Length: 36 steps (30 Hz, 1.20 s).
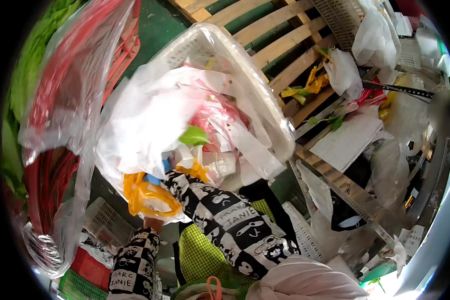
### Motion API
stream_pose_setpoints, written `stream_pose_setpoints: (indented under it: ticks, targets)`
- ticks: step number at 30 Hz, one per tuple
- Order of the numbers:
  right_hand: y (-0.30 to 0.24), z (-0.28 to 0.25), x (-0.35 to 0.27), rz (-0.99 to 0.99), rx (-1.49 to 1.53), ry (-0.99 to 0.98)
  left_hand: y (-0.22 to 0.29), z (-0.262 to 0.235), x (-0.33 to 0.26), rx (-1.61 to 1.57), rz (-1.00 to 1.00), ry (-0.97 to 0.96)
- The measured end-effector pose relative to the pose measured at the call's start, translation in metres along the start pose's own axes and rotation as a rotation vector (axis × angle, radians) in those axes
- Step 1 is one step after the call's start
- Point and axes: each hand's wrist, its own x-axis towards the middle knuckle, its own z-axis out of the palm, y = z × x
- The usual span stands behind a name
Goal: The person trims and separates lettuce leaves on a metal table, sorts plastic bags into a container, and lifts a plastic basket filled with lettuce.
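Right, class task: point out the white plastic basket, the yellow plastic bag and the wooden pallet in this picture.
white plastic basket [265, 107]: head view, on its right-hand rim.
yellow plastic bag [144, 194]: head view, on the crumpled middle, beside the patterned sleeve.
wooden pallet [277, 27]: head view, on a bare slat near the top.

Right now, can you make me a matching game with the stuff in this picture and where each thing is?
Things:
1. white plastic lattice basket
2. crumpled yellow plastic bag
3. bare wooden slatted pallet
4. red plastic crates under clear film

Places:
A. far left
B. top, behind the basket
C. middle, full of plastic scraps
D. just above the left sleeve

Pairs: 1-C, 2-D, 3-B, 4-A
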Motion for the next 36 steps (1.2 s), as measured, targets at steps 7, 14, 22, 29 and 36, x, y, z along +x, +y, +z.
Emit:
stream_pose_setpoints:
  ticks: [7, 14, 22, 29, 36]
  targets:
    - [-0.018, 0.021, -0.026, -0.205, 0.271, 0.080, 0.054, -0.003, 0.003, 0.424, 0.124, 0.126]
    - [0.075, -0.179, -0.119, -0.087, 0.157, 0.652, 0.105, 0.046, 0.031, 1.178, 0.363, 0.189]
    - [0.342, -0.263, -0.038, 1.001, -0.553, 0.591, 0.070, 0.099, 0.014, 1.735, 0.653, -0.013]
    - [0.398, -0.296, -0.065, 0.941, -0.801, 0.252, 0.044, 0.122, 0.001, 1.960, 0.754, -0.101]
    - [0.503, -0.313, -0.040, 0.750, -0.405, 0.212, 0.044, 0.134, -0.009, 2.063, 0.784, -0.116]
